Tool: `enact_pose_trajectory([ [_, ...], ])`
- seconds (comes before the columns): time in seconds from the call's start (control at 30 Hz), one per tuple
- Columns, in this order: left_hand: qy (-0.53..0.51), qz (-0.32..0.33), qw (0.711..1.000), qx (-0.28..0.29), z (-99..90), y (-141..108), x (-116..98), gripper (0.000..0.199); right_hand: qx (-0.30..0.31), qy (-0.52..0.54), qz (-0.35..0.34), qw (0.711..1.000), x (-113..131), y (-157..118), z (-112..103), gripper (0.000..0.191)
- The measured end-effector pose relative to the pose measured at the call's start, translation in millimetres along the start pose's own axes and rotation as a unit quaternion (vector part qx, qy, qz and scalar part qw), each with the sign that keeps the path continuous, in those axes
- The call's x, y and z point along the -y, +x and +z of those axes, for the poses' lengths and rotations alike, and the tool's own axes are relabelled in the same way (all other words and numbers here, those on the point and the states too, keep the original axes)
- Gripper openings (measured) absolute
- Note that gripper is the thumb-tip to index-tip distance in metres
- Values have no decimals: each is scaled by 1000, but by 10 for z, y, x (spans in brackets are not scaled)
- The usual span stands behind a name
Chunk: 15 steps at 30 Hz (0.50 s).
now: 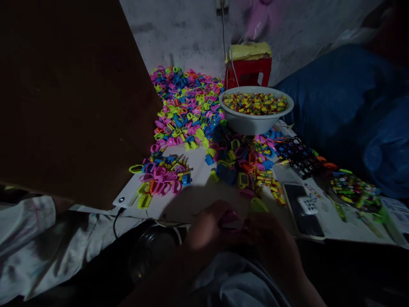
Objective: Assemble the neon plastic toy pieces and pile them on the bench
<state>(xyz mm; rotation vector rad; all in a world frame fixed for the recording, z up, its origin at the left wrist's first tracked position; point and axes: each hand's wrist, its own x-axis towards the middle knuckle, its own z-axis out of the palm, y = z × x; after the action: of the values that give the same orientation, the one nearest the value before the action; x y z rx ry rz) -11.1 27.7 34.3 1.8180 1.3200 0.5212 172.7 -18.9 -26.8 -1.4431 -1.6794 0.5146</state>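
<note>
A pink piece [230,218] is pinched between the left hand [204,232] and right hand [271,238] (dimly lit); a small finished cluster [162,177] is laid out, while a large loose pile [187,106] is left.

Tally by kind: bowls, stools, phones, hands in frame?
Bowls: 1, white bowl of small coloured pieces
Stools: 1, red stool
Phones: 1, phone
Hands: 2, left hand, right hand, around a pink piece
Total: 5

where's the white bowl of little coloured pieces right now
In the head view the white bowl sits upper centre-right on the white surface, in front of the red plastic stool and just right of the big pile of neon plastic rings.
</note>
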Motion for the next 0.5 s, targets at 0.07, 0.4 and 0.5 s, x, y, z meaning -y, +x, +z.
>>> enact_pose_trajectory([
  [0.07, 25, 18, 1000, -5, -21, -19, -3, 36, 3, -6, -24, 1000, -7, 3, 1, 19],
  [0.4, 13, -2, 1000, 18, -57, -44, 86, 33, 80, -64, -143, 984, 153, 59, -56, 10],
  [0.5, -29, -34, 997, 61, -20, -52, 152, 35, 97, -155, -202, 962, 164, 32, -42, 10],
])
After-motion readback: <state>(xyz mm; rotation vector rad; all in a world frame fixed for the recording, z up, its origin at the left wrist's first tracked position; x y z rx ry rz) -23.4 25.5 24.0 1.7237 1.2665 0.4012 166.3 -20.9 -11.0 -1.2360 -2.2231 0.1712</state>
